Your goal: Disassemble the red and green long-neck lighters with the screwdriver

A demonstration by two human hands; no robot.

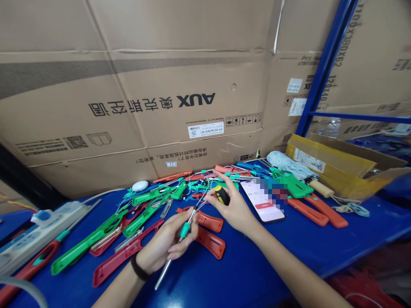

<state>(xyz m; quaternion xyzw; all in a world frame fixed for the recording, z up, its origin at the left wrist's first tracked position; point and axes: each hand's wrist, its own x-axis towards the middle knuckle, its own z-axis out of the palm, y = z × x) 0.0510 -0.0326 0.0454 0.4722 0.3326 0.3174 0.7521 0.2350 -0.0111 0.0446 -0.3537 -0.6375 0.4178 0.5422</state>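
My left hand (180,237) is closed around a thin metal lighter tube (163,273) with a green collar (185,230). The tube slants, its bare end pointing down toward me. In my right hand (237,211) lies a small screwdriver (222,195) with a yellow and black handle; its shaft points toward the upper end of the tube. Thin white wires rise near my right fingertips, and whether those fingers pinch a wire I cannot tell. Orange lighter shell halves (212,244) lie on the table just beyond my left hand.
Green lighter shells (86,237) and red ones (123,254) are spread at left, near a white power strip (38,233). A phone (263,201) lies right of my right hand. Farther right are orange shells (324,209) and a yellow-taped box (334,167). Large cardboard (144,81) stands behind the blue table (244,273).
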